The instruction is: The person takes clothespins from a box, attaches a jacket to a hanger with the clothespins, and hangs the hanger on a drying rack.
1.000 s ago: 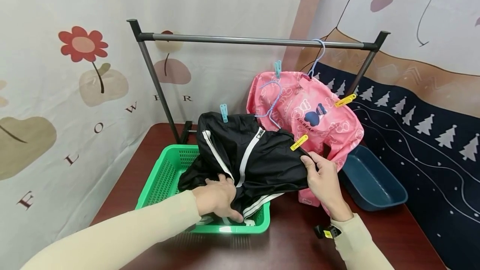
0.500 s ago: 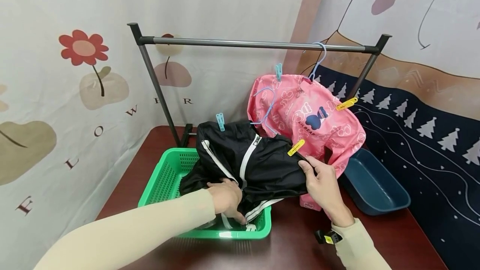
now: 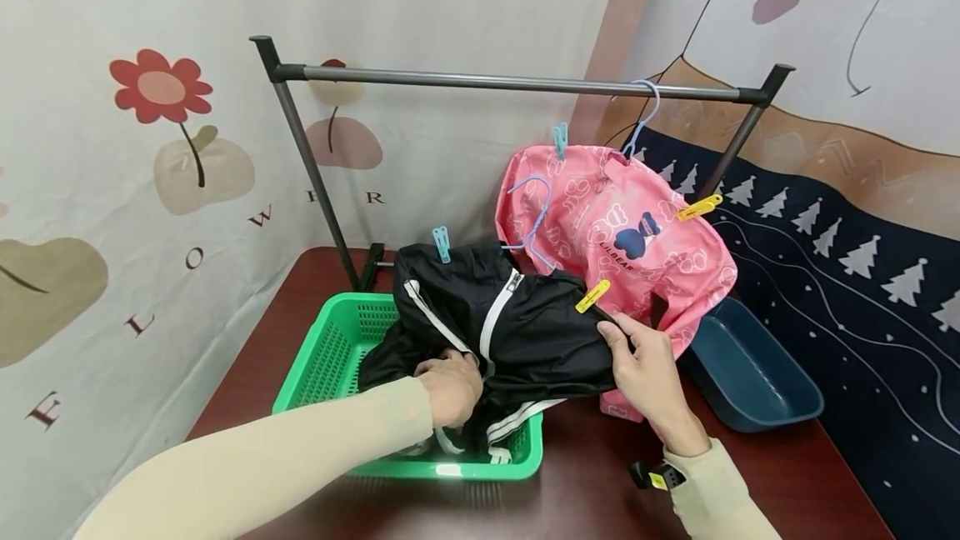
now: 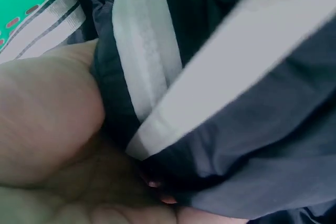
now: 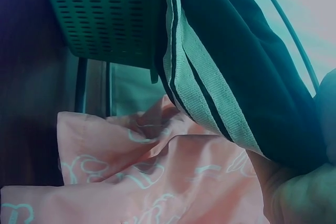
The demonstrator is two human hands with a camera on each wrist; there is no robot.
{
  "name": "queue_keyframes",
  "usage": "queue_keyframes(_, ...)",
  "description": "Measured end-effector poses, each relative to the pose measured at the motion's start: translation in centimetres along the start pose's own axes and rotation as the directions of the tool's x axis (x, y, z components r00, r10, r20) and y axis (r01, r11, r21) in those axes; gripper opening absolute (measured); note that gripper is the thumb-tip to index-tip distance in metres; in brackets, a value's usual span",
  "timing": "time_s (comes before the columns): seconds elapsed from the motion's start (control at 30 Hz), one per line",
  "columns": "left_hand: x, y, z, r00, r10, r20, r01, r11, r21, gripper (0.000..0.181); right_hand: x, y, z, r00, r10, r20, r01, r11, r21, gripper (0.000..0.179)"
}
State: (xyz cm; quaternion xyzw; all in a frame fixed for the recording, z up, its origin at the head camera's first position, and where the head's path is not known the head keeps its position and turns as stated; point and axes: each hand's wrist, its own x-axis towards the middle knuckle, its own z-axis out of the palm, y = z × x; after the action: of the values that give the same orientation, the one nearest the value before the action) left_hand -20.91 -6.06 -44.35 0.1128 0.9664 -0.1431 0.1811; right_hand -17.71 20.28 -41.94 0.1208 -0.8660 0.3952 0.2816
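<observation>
A black jacket [image 3: 543, 348] with white trim and a white-edged zipper lies partly in the green basket [image 3: 303, 373], its upper part raised above the rim. A light blue hanger [image 3: 542, 211] sticks out at its neck. On its upper edges sit a blue clothespin [image 3: 442, 245] and a yellow clothespin [image 3: 593, 296]. My left hand [image 3: 453, 390] grips the lower front of the jacket; in the left wrist view the cloth [image 4: 236, 161] runs into the curled palm, the fingertips mostly hidden. My right hand [image 3: 651, 373] pinches the jacket's right side between thumb and fingers.
A metal rack [image 3: 465, 80] stands behind the basket. From its bar hangs a pink jacket [image 3: 600, 190] on a blue hanger, with a blue and a yellow clothespin. A dark blue bin [image 3: 757, 365] sits right on the brown table [image 3: 585, 490], beside a patterned curtain [image 3: 855, 332].
The black jacket has sunk slightly and its hanger has tipped left. My left hand has shifted right, its outspread thumb now tucked out of sight and its fingers curled in the cloth.
</observation>
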Motion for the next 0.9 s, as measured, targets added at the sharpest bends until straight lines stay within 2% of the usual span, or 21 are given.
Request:
queue_keyframes(0.1, 1.3, -0.2, 1.1, 0.999, -0.013, -0.035, 0.01, 0.997, -0.072, 0.068, 0.1, -0.1, 0.0, 1.0, -0.006, -0.004, 0.006, 1.0, 0.005, 0.009)
queue_keyframes(0.13, 1.8, -0.3, 1.4, 1.0, -0.006, -0.03, 0.003, 0.997, -0.082, 0.067, 0.1, -0.1, 0.0, 1.0, -0.007, -0.006, 0.007, 1.0, 0.005, 0.01)
queue_keyframes(0.23, 3.2, -0.9, 2.4, 1.0, 0.029, -0.012, -0.03, 0.997, -0.066, 0.079, 0.1, -0.2, -0.1, 1.0, -0.003, -0.004, 0.003, 1.0, 0.004, 0.01)
queue_keyframes(0.3, 4.1, -1.4, 3.0, 0.995, 0.092, 0.022, -0.093, 0.996, 0.018, 0.103, 0.1, -0.2, -0.1, 1.0, 0.004, -0.002, -0.004, 1.0, -0.002, 0.01)
queue_keyframes(0.4, 5.0, -2.0, 3.6, 0.975, 0.209, 0.075, -0.217, 0.97, 0.113, 0.128, 0.1, -0.2, -0.1, 1.0, 0.008, -0.007, -0.008, 1.0, -0.006, 0.013)
queue_keyframes(0.43, 5.3, -2.2, 3.8, 0.965, 0.245, 0.09, -0.255, 0.958, 0.127, 0.133, 0.0, -0.3, -0.1, 1.0, 0.008, -0.01, -0.008, 1.0, -0.009, 0.013)
queue_keyframes(0.5, 5.3, -2.6, 3.8, 0.944, 0.315, 0.1, -0.325, 0.94, 0.102, 0.13, -0.1, -0.2, -0.2, 1.0, 0.01, -0.012, -0.01, 1.0, -0.013, 0.014)
queue_keyframes(0.6, 4.5, -2.7, 3.4, 0.935, 0.348, 0.076, -0.352, 0.935, 0.051, 0.121, -0.1, -0.2, -0.2, 1.0, 0.015, -0.003, -0.015, 1.0, -0.022, 0.014)
queue_keyframes(0.67, 2.6, -2.5, 2.2, 0.937, 0.346, 0.057, -0.348, 0.936, 0.045, 0.114, -0.2, -0.1, -0.3, 1.0, 0.019, 0.002, -0.019, 1.0, -0.024, 0.013)
queue_keyframes(0.73, 0.3, -2.1, 0.8, 0.951, 0.304, 0.053, -0.307, 0.95, 0.059, 0.108, -0.2, -0.1, -0.3, 1.0, 0.018, 0.007, -0.018, 1.0, -0.023, 0.012)
queue_keyframes(0.83, -2.5, -1.5, -1.0, 0.974, 0.215, 0.07, -0.219, 0.974, 0.053, 0.109, -0.3, -0.1, -0.1, 1.0, 0.009, 0.013, -0.009, 1.0, -0.02, 0.012)
queue_keyframes(0.9, -2.8, -1.0, -1.0, 0.987, 0.152, 0.056, -0.154, 0.987, 0.036, 0.107, -0.3, -0.2, 0.0, 1.0, 0.003, 0.021, -0.003, 1.0, -0.015, 0.011)
